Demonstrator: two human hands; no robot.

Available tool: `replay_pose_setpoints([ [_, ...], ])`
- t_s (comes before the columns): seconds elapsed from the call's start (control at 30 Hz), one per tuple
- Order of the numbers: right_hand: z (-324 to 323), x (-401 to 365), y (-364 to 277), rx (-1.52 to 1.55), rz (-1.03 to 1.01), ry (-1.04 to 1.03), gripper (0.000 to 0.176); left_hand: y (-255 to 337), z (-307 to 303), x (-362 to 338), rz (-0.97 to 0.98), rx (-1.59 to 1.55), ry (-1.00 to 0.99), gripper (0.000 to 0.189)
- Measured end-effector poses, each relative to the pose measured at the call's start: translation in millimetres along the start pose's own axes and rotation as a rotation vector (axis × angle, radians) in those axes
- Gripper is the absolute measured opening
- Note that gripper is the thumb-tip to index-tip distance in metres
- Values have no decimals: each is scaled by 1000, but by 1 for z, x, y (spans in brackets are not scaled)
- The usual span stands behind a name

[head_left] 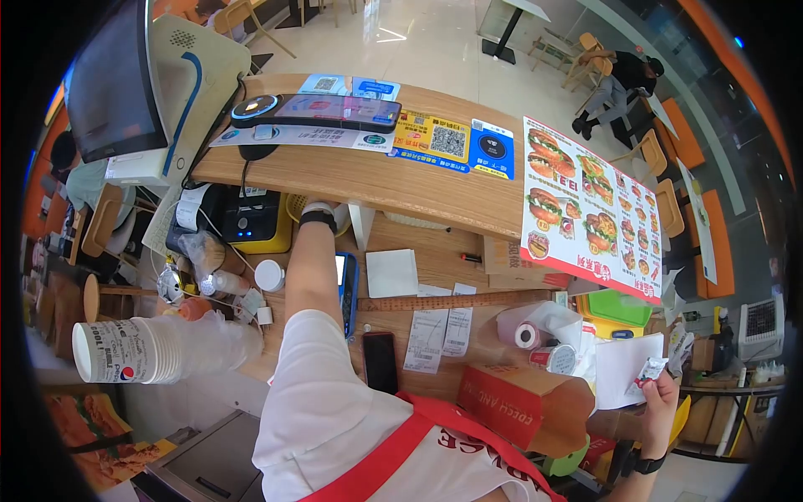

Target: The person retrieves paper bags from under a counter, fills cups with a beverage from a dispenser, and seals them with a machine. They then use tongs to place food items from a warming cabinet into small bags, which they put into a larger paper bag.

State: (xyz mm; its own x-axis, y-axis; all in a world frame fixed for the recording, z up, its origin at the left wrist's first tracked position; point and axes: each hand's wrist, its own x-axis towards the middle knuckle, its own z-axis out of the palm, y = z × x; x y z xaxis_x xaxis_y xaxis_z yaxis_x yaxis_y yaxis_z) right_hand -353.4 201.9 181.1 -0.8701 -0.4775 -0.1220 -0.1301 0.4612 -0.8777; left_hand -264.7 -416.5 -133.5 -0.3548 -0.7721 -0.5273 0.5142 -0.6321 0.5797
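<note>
The raised counter (pixel 368 180) carries a laminated menu (pixel 585 209) at its right end, QR stickers and a dark scanner bar, and its front edge overhangs the lower worktop (pixel 435 272). Under that edge stand a yellow-and-black receipt printer (pixel 251 222) and a blue card terminal (pixel 347 289). Nearer the worktop's front edge lie receipts (pixel 439 335), a black phone (pixel 381 361) and a paper roll (pixel 523 333).

At the left end, a stack of paper cups (pixel 138 350) lies on its side, nested inside a clear plastic sleeve. A brown paper bag (pixel 527 406) lies at the front right, its mouth towards the right hand; what it holds cannot be seen.

The left hand (pixel 318 207) reaches beneath the counter's overhang, which hides the fingers, so its grip cannot be told. The right hand (pixel 661 397), off the worktop's right front corner, pinches a small sachet (pixel 651 368) at its fingertips, against a white paper sheet (pixel 619 368) just beside the bag.
</note>
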Motion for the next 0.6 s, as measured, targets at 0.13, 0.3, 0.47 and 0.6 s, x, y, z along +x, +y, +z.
replay_pose_setpoints([
  [0.13, 7, -1, -5, -13, -41, 17, 16, 9, 3, -13, 58, -86, 27, 34],
  [0.3, 11, -1, -8, -78, -94, -54, 14, 24, -9, -103, 219, -89, 34, 36],
  [0.47, 33, -2, -18, -136, -153, -154, 16, 34, -51, -239, 458, -79, -157, 25],
  [0.6, 54, -11, -36, -384, -525, -424, 26, 34, -58, -312, 268, -304, -437, 31],
])
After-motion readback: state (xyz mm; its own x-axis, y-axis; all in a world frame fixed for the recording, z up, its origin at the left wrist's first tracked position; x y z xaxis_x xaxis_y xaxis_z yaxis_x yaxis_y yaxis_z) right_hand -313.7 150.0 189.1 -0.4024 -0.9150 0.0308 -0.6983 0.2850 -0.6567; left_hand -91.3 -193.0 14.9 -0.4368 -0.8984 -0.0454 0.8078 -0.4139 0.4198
